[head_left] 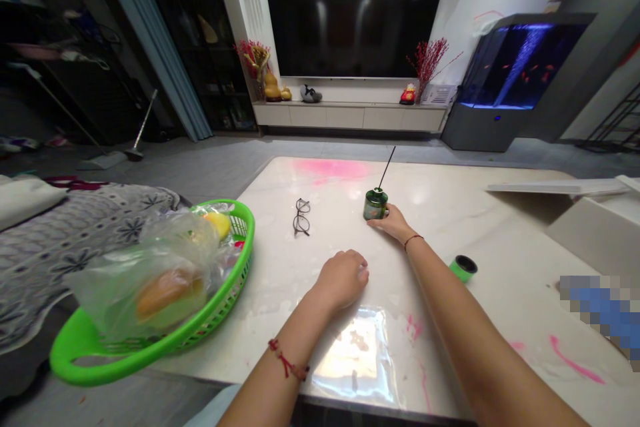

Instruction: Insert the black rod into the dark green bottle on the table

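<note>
A small dark-green glass reed diffuser bottle (pixel 375 205) stands upright on the table, with one thin black stick (pixel 387 168) leaning out of its neck. My right hand (pixel 394 223) grips the bottle from its right side, fingers round the lower part. My left hand (pixel 345 277) rests on the tabletop nearer to me, its fingers curled into a loose fist; nothing shows in it. A pair of eyeglasses (pixel 301 217) lies to the left of the bottle. Beside my right forearm is a green cylinder with a dark open end (pixel 464 267).
The pale table (pixel 270 267) carries pink smears. At its left edge sits a green plastic basket (pixel 240 280) holding bagged bread (pixel 170 293). A white box (pixel 595 227) with a raised flap is at the right. Beyond are a TV cabinet (pixel 325 117) and an aquarium (pixel 520 73).
</note>
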The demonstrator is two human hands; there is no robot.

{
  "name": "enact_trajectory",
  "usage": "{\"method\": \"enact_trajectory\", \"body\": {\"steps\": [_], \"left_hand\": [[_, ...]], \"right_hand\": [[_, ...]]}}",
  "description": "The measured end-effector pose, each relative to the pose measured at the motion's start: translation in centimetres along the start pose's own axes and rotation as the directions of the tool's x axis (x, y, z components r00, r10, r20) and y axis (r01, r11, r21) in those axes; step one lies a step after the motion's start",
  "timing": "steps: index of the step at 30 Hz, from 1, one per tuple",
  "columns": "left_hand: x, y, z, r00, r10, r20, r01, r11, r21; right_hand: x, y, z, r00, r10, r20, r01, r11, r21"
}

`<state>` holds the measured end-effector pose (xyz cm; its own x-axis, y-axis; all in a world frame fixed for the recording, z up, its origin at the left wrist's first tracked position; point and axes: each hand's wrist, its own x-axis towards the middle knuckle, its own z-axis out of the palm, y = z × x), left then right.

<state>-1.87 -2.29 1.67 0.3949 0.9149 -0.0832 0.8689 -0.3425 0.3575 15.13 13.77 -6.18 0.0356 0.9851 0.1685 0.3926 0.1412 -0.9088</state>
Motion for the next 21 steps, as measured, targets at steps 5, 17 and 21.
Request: {"method": "enact_trajectory", "body": {"steps": [5, 17, 21], "left_hand": [[0.1, -0.02, -0.01, 1.0, 0.002, 0.006, -0.002, 1.0, 0.004], [0.12, -0.1, 0.15, 1.0, 0.005, 0.017, -0.006, 1.0, 0.023], [0.12, -0.11, 0.15, 1.0, 0.001, 0.017, -0.002, 1.0, 0.022]], "right_hand": [[-0.19, -0.21, 0.01, 0.999, -0.014, -0.03, 0.011, 0.996, -0.084], [0.01, 0.3, -0.23, 0.996, 0.004, 0.09, -0.019, 0.986, 0.165], [0.19, 0.54, -0.17, 0.996, 0.031, 0.087, -0.045, 0.986, 0.158]]}}
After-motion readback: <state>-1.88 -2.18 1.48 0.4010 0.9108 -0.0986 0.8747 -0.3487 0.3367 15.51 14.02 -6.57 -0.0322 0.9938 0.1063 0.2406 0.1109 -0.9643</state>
